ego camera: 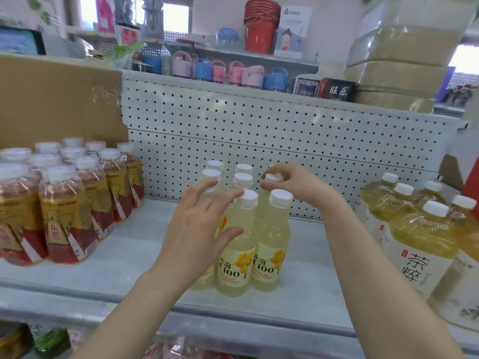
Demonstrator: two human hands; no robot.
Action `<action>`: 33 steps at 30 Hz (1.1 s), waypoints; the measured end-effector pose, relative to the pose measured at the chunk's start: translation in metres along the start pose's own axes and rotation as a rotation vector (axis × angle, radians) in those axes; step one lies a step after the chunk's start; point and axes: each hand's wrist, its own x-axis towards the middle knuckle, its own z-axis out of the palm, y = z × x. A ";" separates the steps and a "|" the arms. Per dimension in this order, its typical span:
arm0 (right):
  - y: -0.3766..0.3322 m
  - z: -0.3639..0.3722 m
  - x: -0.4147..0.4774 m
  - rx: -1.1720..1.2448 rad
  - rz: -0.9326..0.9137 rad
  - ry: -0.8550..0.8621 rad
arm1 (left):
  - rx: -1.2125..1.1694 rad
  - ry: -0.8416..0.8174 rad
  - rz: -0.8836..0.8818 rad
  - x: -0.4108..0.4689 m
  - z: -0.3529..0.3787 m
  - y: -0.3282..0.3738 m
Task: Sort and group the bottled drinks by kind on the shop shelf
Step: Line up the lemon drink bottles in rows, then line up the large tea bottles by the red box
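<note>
Several pale lemon C100 bottles (237,257) with white caps stand grouped mid-shelf. My left hand (199,229) is spread open against the left side of the group, fingertips touching a front cap, thumb against a bottle's body. My right hand (290,183) pinches the white cap of a second-row lemon bottle (272,177). Red-and-gold labelled bottles (64,216) form a cluster at the left. Large yellow tea bottles (420,229) with white labels stand at the right.
The grey shelf board (140,255) has bare stretches on either side of the lemon bottles. A white pegboard (259,130) backs it. A cardboard sheet (51,99) leans behind the red bottles. Cups and boxes fill the upper shelf (233,73).
</note>
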 end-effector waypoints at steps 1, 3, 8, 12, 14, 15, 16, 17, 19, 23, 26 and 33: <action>0.001 -0.002 -0.001 0.011 -0.013 -0.025 | 0.001 0.000 -0.001 0.000 0.000 0.000; 0.001 -0.006 -0.002 0.018 -0.022 -0.086 | -0.001 -0.003 -0.003 -0.001 0.001 0.000; 0.013 -0.014 0.010 0.223 -0.006 0.208 | -0.005 0.000 -0.012 -0.001 0.001 0.000; 0.027 0.001 0.032 0.136 0.089 0.152 | -0.002 -0.009 -0.013 -0.001 0.000 0.001; 0.034 0.007 0.039 0.250 0.113 0.058 | 0.005 -0.021 -0.015 -0.001 0.000 0.001; 0.035 0.006 0.039 0.278 0.101 0.045 | 0.008 -0.028 -0.016 -0.001 -0.001 0.001; 0.035 0.005 0.038 0.295 0.081 0.026 | 0.009 -0.031 -0.016 -0.001 -0.001 0.001; 0.034 0.004 0.036 0.315 0.065 -0.003 | 0.008 -0.033 -0.015 -0.001 -0.001 0.001; 0.033 0.003 0.031 0.379 0.047 -0.071 | 0.000 -0.036 -0.016 -0.001 -0.001 0.001; 0.030 0.002 0.021 0.420 0.039 -0.104 | -0.003 -0.040 -0.017 -0.001 -0.002 0.003; 0.033 0.005 0.008 0.472 0.066 -0.001 | -0.011 -0.054 -0.020 0.000 -0.004 0.004; 0.049 0.001 -0.107 -0.090 -0.057 0.646 | 0.024 -0.028 -0.057 0.006 -0.004 0.010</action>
